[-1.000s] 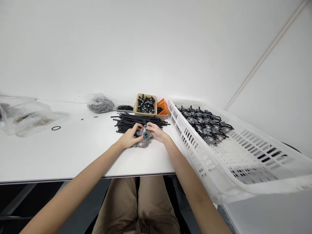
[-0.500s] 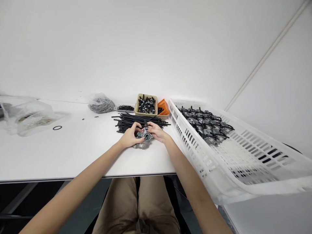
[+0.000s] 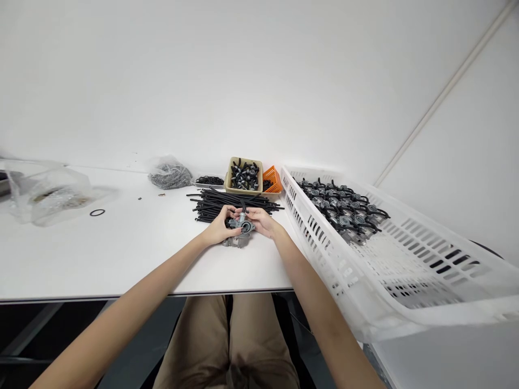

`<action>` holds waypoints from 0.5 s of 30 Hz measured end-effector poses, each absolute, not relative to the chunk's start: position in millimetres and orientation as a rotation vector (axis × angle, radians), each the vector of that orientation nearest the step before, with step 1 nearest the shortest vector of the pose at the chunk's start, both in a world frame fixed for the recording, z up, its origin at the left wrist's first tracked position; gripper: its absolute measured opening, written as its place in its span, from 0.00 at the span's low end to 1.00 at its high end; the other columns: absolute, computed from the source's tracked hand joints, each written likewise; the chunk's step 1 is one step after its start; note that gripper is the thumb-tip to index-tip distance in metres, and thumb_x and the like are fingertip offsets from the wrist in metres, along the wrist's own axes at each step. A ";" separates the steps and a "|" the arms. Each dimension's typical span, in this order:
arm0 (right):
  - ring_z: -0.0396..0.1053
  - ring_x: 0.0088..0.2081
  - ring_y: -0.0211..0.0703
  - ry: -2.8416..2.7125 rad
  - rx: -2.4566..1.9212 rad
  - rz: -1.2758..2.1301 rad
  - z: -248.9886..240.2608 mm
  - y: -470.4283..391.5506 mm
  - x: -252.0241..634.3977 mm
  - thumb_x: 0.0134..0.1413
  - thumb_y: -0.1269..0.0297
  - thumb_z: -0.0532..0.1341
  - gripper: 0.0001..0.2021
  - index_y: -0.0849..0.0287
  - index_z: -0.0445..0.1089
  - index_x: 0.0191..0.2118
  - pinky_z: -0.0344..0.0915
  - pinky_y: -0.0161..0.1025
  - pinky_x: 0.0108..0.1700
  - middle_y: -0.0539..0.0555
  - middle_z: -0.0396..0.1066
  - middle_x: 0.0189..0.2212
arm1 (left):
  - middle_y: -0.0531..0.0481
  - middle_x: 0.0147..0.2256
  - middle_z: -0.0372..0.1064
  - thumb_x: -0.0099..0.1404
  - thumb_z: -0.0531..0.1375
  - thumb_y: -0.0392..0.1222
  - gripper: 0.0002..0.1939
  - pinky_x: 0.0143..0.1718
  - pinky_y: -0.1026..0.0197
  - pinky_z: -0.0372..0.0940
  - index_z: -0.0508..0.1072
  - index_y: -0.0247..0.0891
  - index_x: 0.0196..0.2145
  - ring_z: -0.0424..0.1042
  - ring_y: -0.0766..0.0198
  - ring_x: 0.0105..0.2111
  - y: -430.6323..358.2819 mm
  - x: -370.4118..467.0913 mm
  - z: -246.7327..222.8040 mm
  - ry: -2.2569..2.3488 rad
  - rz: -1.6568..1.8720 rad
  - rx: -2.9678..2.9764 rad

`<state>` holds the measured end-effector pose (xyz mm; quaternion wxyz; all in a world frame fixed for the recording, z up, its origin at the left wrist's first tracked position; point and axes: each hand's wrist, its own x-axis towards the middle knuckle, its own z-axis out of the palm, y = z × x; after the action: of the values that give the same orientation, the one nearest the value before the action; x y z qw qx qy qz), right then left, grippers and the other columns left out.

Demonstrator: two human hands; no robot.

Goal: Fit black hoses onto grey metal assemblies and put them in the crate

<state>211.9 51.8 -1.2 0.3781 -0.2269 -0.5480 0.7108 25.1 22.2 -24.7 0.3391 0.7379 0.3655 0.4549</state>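
A grey metal carburetor [image 3: 239, 237] stands on the white table in front of me, its round bore facing me. My left hand [image 3: 221, 227] is closed around its left side, with the thumb across the front. At its upper right, my right hand [image 3: 261, 221] has its fingers pinched around a cap with a short bent black tube [image 3: 244, 206] at the top of the neck. The fingers partly hide the joint between cap and neck. Just behind both hands lies a pile of thin black hoses [image 3: 219, 202].
On the right, a white perforated crate [image 3: 389, 294] holds several carburetors [image 3: 344, 208]. A cream bin [image 3: 247, 191] of black-tubed caps, an orange basket [image 3: 272, 179] and a tray of black rings [image 3: 210, 180] stand behind the hoses. Plastic bags [image 3: 170, 174] and a black ring [image 3: 97, 212] lie left.
My fingers have shifted slightly around the cap, and more of the carburetor's silver neck shows now. Both hands stay in nearly the same place on it.
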 end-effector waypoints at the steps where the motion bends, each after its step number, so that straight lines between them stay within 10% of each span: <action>1: 0.71 0.34 0.38 -1.406 -0.576 1.819 -1.5 52.3 212.0 0.39 0.63 0.71 0.15 0.62 0.72 0.34 0.64 0.34 0.39 0.53 0.74 0.32 | 0.49 0.40 0.62 0.53 0.66 0.44 0.27 0.48 0.56 0.60 0.58 0.39 0.46 0.65 0.59 0.43 21.6 25.3 -24.3 0.946 1.185 1.926; 15: 0.70 0.33 0.37 -1.388 -0.577 1.807 -1.9 52.5 212.0 0.35 0.62 0.73 0.15 0.60 0.71 0.31 0.65 0.33 0.37 0.51 0.73 0.29 | 0.48 0.40 0.62 0.51 0.67 0.44 0.28 0.50 0.54 0.60 0.59 0.39 0.46 0.65 0.59 0.43 16.1 27.0 -18.3 0.979 1.209 1.928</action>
<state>212.0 52.5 -1.9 0.3850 -0.2265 -0.5450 0.7095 27.0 16.1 -18.3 0.3262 0.7356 0.3735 0.4615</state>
